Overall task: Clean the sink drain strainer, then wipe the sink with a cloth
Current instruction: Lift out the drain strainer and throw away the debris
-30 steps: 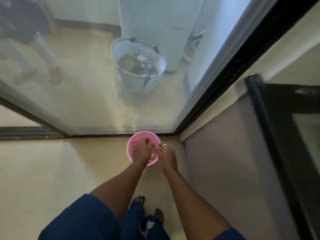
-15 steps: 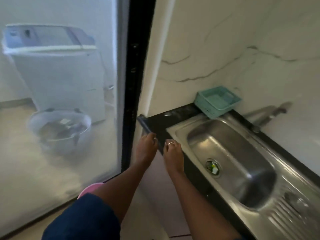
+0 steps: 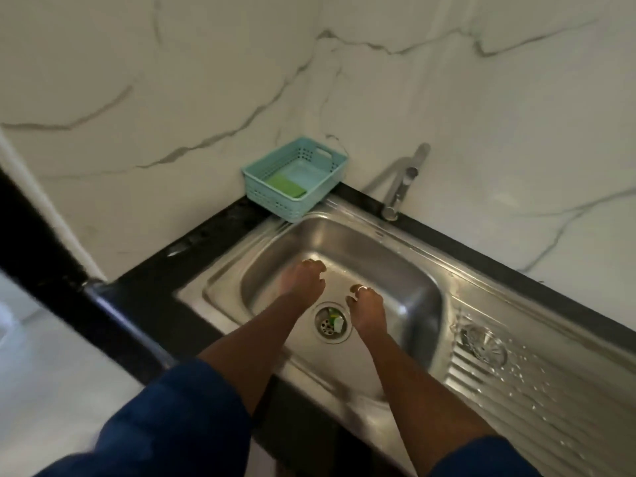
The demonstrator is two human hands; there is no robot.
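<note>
A steel sink (image 3: pixel 406 270) is set in a black counter. Its round drain strainer (image 3: pixel 332 321) sits in the basin floor with green and white scraps in it. Both hands hover over the basin. My left hand (image 3: pixel 303 282) is left of and beyond the drain, fingers curled loosely, holding nothing. My right hand (image 3: pixel 366 308) is just right of the drain, a ring on one finger, fingers loosely bent and empty. No cloth shows in either hand.
A teal plastic basket (image 3: pixel 321 194) with a green sponge (image 3: pixel 285 185) stands at the sink's far left corner. A metal tap (image 3: pixel 399 187) rises at the back. The wet ribbed drainboard (image 3: pixel 537 383) lies to the right, against a marble wall.
The view swung from the floor and a pink tub up to the sink. Both hands left the tub and moved over the basin, either side of the drain.
</note>
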